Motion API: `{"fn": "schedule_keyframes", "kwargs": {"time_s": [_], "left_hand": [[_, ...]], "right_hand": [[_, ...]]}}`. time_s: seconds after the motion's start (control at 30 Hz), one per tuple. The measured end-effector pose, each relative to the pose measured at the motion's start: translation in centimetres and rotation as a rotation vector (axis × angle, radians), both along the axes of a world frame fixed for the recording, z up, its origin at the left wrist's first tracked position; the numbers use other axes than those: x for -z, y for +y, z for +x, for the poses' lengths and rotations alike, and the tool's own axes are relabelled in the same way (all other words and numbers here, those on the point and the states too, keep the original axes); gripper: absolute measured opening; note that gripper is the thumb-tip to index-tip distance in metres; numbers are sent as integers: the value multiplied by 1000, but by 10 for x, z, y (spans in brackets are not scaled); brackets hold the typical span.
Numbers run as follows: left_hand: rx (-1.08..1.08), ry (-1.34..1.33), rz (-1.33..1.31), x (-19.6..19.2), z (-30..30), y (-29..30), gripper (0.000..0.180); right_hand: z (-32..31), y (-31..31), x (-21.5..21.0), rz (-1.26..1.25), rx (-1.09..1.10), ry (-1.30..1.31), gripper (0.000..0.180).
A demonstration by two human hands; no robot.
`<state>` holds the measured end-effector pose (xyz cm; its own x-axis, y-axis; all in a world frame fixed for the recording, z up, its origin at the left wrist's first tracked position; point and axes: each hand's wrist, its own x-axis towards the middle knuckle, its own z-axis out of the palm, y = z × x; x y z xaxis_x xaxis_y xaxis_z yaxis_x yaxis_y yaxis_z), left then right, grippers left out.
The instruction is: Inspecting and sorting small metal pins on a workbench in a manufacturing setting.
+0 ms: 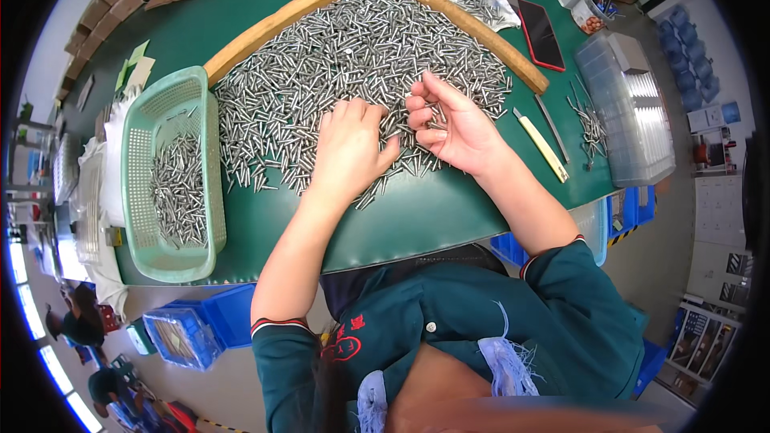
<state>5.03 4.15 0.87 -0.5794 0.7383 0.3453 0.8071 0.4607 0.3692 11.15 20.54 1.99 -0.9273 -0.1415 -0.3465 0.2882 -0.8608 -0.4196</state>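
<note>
A broad heap of small silvery metal pins (321,72) is spread over the green table. My left hand (351,148) rests palm down on the heap's near part, its fingertips among the pins and its thumb held apart. To its right, my right hand (461,124) is turned palm up over the pins. Its fingers curl in toward the thumb; pins show at the gap, but I cannot tell whether they are in the hand or lie behind it. At the left, a pale green plastic basket (215,192) contains more of the same pins (178,192).
Two wooden bars (297,16) (473,32) border the heap's far side. To the right lie a yellow utility knife (541,144), a thin metal strip (552,128), loose longer pins (589,124), a red-edged phone (541,34) and a clear plastic box (630,112). Blue bins (200,329) stand below the table.
</note>
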Motion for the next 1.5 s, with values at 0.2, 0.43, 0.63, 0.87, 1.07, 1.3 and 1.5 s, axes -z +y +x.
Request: {"fn": "schedule_keyframes", "kwargs": {"time_s": [0.2,0.43,0.63,0.87,1.07,1.3,1.5], "left_hand": [[-39,-12,128,8,-12,-6,15],[-89,-590,453,-9,-12,-6,17],[5,-761,571,-9,-10,-5,17],[42,-788,532,-12,-6,-5,23],[49,-760,520,-13,-3,-6,25],[77,-810,539,-8,-5,-6,26],[-100,-453,384,-20,-9,-12,26]], "right_hand": [[0,-7,-5,180,23,-58,19],[4,-14,-7,443,-80,-6,16],[5,-16,-6,581,-104,44,16],[5,-14,0,626,-114,50,18],[4,-13,-4,585,-154,29,17],[4,-13,-4,448,-166,29,15],[4,-10,-4,412,-175,28,16]]}}
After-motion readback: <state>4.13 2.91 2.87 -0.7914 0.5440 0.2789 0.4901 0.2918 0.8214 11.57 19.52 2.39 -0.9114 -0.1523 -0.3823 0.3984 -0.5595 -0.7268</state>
